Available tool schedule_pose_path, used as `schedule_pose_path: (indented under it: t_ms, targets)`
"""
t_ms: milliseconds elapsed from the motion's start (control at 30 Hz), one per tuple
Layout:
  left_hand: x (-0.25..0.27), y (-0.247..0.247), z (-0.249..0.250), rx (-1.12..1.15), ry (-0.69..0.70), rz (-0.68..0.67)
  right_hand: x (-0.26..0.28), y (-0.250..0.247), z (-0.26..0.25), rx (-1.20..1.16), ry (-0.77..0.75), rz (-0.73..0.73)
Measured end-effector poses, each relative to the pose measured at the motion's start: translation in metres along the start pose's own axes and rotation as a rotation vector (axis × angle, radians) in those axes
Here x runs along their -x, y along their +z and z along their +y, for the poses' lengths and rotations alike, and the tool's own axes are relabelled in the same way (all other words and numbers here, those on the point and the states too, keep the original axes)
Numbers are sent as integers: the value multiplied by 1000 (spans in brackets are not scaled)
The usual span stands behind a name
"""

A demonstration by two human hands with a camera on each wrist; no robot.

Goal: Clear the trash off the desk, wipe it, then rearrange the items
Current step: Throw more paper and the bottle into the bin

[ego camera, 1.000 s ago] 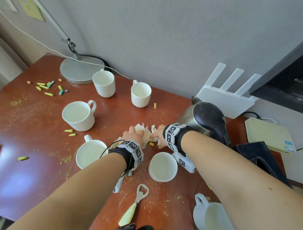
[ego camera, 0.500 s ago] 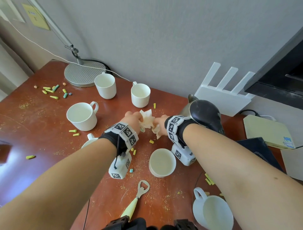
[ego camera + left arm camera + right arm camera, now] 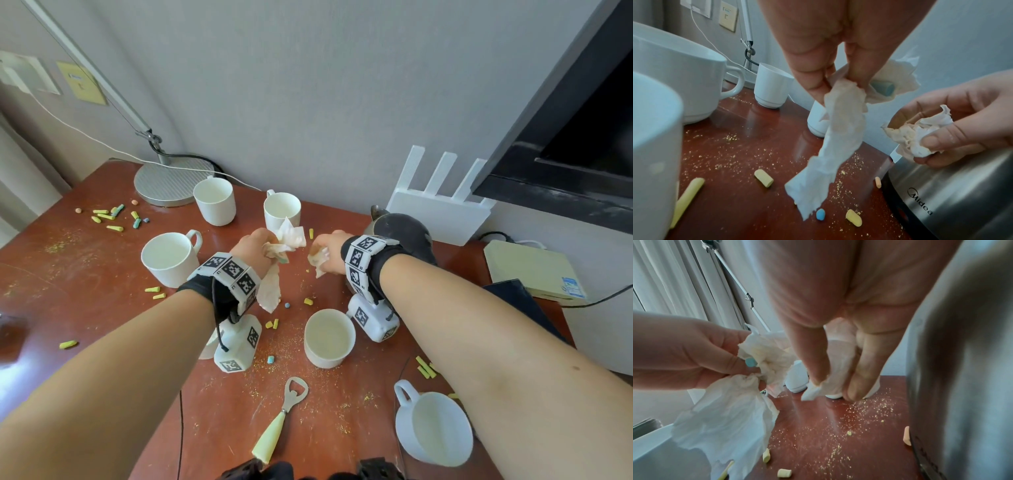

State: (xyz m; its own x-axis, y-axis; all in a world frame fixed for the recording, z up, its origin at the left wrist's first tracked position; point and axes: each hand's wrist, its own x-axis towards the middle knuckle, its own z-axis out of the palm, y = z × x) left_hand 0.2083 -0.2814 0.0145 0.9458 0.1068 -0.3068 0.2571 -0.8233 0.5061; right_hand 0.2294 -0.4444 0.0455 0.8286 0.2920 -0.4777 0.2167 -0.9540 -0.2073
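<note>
Above the middle of the red-brown desk (image 3: 68, 274), my left hand (image 3: 269, 248) pinches a crumpled white tissue (image 3: 270, 291) whose long strip hangs down toward the desk. A teal chalk-like piece (image 3: 882, 86) is caught in that tissue by my fingers (image 3: 818, 78). To its right, my right hand (image 3: 317, 253) grips a smaller tissue wad (image 3: 916, 136) just above the desk, close to the steel kettle (image 3: 962, 194). The two hands are a little apart. Yellow and blue chalk-like bits (image 3: 308, 301) and yellow crumbs (image 3: 869, 408) lie scattered below.
Several white mugs (image 3: 169, 257) stand around the hands, with one cup (image 3: 329, 337) near my right wrist. A lamp base (image 3: 171, 185) sits at the back left. A bottle opener (image 3: 284, 414) lies at the front. A white router (image 3: 442, 212) and flat boxes stand on the right.
Both hands have lifted off the desk with the tissue and moved apart. A long strip now hangs from my left hand.
</note>
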Motion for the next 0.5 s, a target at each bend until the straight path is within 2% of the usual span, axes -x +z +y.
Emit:
schedule_pose_path:
  t_ms: [233,500]
  targets:
    - [17,-14,3,41,50,76,14,-8,-2,-22,-5,36]
    - [27,-17,2,18,29,110,31,-5,2,-86,-37,133]
